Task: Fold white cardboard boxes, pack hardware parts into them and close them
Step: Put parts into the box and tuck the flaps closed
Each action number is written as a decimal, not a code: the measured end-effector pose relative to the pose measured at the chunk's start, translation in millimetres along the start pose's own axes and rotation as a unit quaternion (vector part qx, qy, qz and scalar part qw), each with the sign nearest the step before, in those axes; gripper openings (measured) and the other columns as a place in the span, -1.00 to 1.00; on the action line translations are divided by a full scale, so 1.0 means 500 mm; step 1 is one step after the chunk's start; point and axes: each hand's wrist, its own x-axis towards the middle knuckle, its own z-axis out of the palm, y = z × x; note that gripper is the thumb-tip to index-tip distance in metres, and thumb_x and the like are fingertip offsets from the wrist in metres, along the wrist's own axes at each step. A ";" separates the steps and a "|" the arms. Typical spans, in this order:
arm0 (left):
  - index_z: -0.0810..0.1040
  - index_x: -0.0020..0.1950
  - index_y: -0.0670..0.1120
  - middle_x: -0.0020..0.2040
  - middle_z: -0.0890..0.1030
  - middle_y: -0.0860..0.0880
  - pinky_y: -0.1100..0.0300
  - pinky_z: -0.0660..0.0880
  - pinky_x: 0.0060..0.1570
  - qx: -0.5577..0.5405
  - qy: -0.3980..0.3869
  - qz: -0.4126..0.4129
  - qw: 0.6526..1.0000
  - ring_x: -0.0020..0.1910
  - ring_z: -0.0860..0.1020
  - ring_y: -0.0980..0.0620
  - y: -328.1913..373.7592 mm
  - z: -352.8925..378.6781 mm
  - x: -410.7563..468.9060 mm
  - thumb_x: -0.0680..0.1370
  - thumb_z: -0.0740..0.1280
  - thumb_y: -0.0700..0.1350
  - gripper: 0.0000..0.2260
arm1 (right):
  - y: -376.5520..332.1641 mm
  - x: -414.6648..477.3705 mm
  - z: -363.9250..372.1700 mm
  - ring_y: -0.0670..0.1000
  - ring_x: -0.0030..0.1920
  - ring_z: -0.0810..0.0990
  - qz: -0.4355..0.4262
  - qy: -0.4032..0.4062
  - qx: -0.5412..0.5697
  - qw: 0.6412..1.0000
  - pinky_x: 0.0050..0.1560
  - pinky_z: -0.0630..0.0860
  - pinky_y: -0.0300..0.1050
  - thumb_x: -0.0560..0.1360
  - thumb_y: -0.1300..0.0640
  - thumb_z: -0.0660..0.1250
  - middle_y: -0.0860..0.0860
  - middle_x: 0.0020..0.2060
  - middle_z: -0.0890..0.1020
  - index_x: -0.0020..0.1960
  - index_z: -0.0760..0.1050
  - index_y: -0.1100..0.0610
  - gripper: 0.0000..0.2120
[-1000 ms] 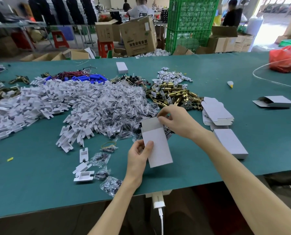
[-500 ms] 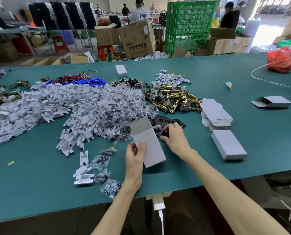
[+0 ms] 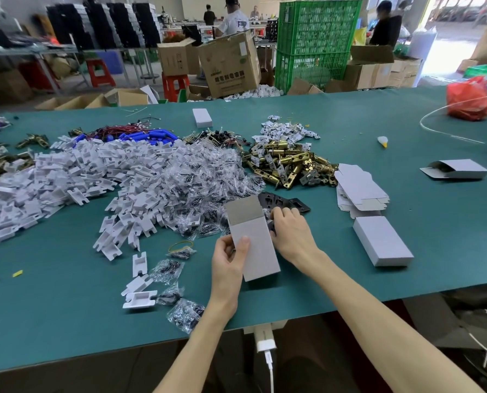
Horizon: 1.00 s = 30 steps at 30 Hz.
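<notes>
While left hand (image 3: 227, 265) pinches white box (image 3: 257, 245) lengthwise away, flap far, right hand (image 3: 293, 232) grips black plates (image 3: 293, 204).

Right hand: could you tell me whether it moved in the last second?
Yes: the right hand has come nearer, away from the brass latches, to the black plates.

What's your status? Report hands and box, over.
Left hand grips open white box, flap up. Right hand on black plates, grip unclear. Bagged parts pile close behind box.
</notes>
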 end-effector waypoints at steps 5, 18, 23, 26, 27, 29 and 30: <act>0.55 0.18 -0.11 0.07 0.70 -0.06 0.17 0.63 -0.04 0.010 -0.016 0.014 1.000 0.02 0.67 0.04 0.005 0.001 -0.002 0.50 0.49 0.09 -0.62 | 0.002 -0.008 -0.003 0.20 0.25 0.41 0.004 -0.045 -0.009 0.999 0.17 0.42 0.06 0.63 0.07 0.25 0.16 0.24 0.48 0.28 0.35 0.17 -0.72; 0.60 0.17 -0.06 0.10 0.73 -0.06 0.21 0.62 -0.05 0.009 -0.042 0.041 0.998 0.07 0.69 0.02 0.013 0.002 -0.009 0.51 0.53 0.00 -0.70 | 0.015 -0.006 -0.030 0.16 0.21 0.43 0.023 -0.105 0.035 0.994 0.11 0.49 0.03 0.61 0.17 0.23 0.12 0.12 0.48 0.20 0.45 0.14 -0.82; 0.60 0.18 -0.06 0.12 0.72 -0.07 0.11 0.65 0.07 -0.006 -0.023 0.035 0.999 0.13 0.68 -0.04 0.013 -0.001 -0.008 0.50 0.52 0.03 -0.69 | 0.033 -0.005 -0.031 0.16 0.13 0.51 0.025 -0.071 0.072 0.995 -0.09 0.41 -0.01 0.58 0.30 0.20 0.11 0.05 0.56 0.05 0.52 0.14 -0.84; 0.59 0.19 -0.08 0.12 0.72 -0.08 0.08 0.65 0.09 -0.004 -0.021 0.032 0.999 0.14 0.68 -0.08 0.011 -0.001 -0.007 0.52 0.50 0.00 -0.69 | 0.040 -0.012 -0.024 0.17 0.09 0.54 0.031 -0.051 0.110 0.992 -0.05 0.46 0.01 0.58 0.30 0.19 0.10 0.04 0.58 0.06 0.56 0.11 -0.79; 0.59 0.20 -0.09 0.12 0.73 -0.08 0.06 0.65 0.10 -0.006 -0.020 0.031 0.999 0.14 0.68 -0.09 0.011 0.000 -0.007 0.52 0.50 0.00 -0.68 | 0.043 -0.014 -0.021 0.18 0.07 0.55 0.035 -0.037 0.126 0.991 -0.03 0.47 0.01 0.58 0.29 0.19 0.09 0.05 0.59 0.09 0.57 0.10 -0.78; 0.59 0.20 -0.09 0.12 0.73 -0.09 0.01 0.64 0.14 -0.010 -0.018 0.028 0.999 0.14 0.68 -0.09 0.012 0.001 -0.007 0.51 0.51 0.02 -0.66 | 0.047 -0.014 -0.022 0.14 0.03 0.58 0.062 -0.011 0.191 0.980 0.01 0.50 -0.02 0.60 0.28 0.21 0.07 0.03 0.62 0.14 0.59 0.07 -0.75; 0.59 0.20 -0.09 0.12 0.73 -0.08 -0.01 0.63 0.15 -0.010 -0.019 0.027 0.999 0.14 0.68 -0.08 0.012 0.001 -0.007 0.50 0.53 0.04 -0.65 | 0.047 -0.012 -0.026 0.10 -0.02 0.59 0.088 -0.005 0.251 0.964 -0.02 0.51 -0.07 0.59 0.28 0.24 0.06 -0.01 0.64 0.15 0.62 0.05 -0.75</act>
